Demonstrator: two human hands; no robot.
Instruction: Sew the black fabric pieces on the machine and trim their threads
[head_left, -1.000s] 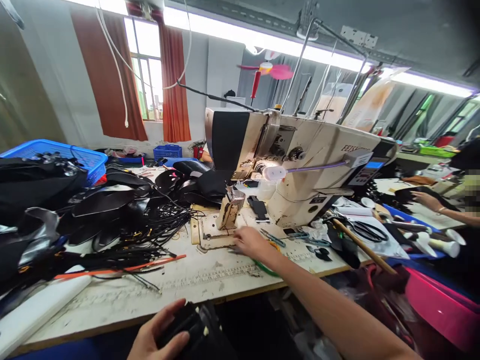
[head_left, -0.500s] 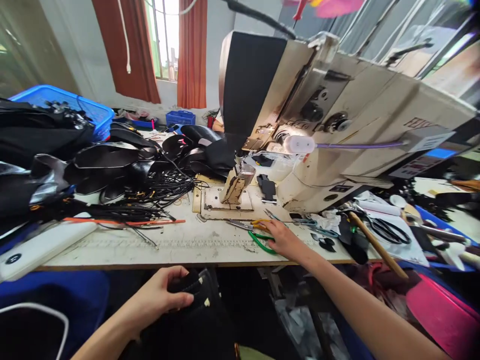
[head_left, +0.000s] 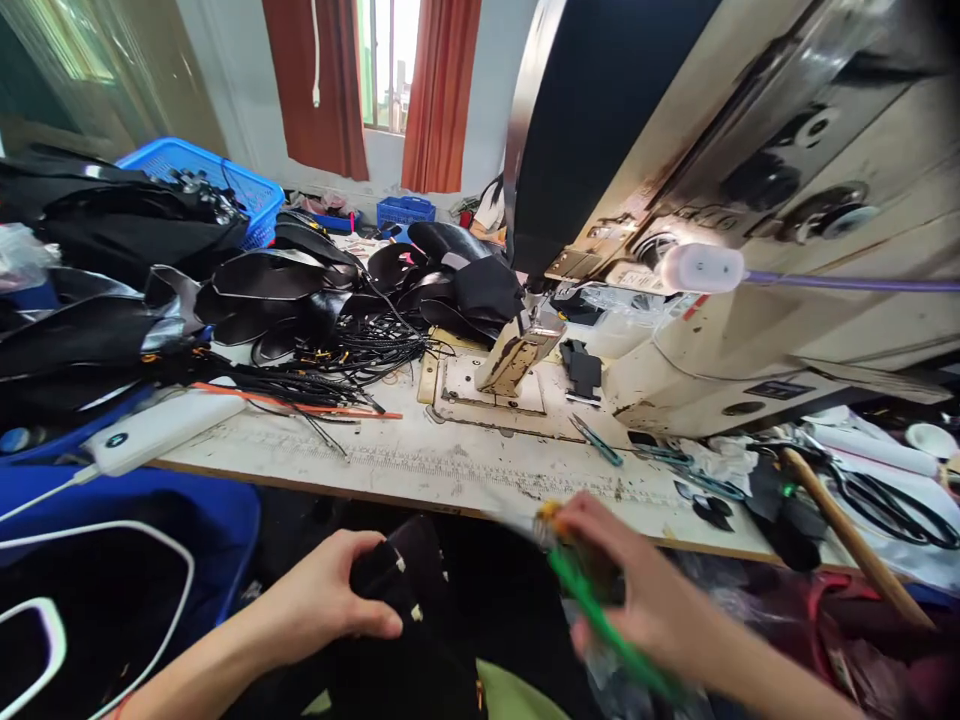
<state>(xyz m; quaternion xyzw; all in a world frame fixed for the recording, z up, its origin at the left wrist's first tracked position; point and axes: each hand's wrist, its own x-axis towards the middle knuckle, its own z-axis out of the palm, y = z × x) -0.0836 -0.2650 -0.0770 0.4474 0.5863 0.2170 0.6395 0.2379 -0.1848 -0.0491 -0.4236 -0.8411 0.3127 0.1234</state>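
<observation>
My left hand pinches a black piece of material below the table's front edge, thumb on the near side. Small pale bits show along that piece. My right hand is closed around the scissors, which have a green and a yellow handle. Both are smeared by motion, with the blades pointing left, apart from the black piece. Beyond the hands stands a sewing machine with a raised post.
Black shoe-like pieces and thin black cords pile up at left, beside a white power bank. Teal-handled snips lie on the worktable. A wooden handle juts over the edge at right.
My right hand has lifted the scissors off the table and brought them down toward me, past the front edge. My left hand still holds the black piece. The view has shifted.
</observation>
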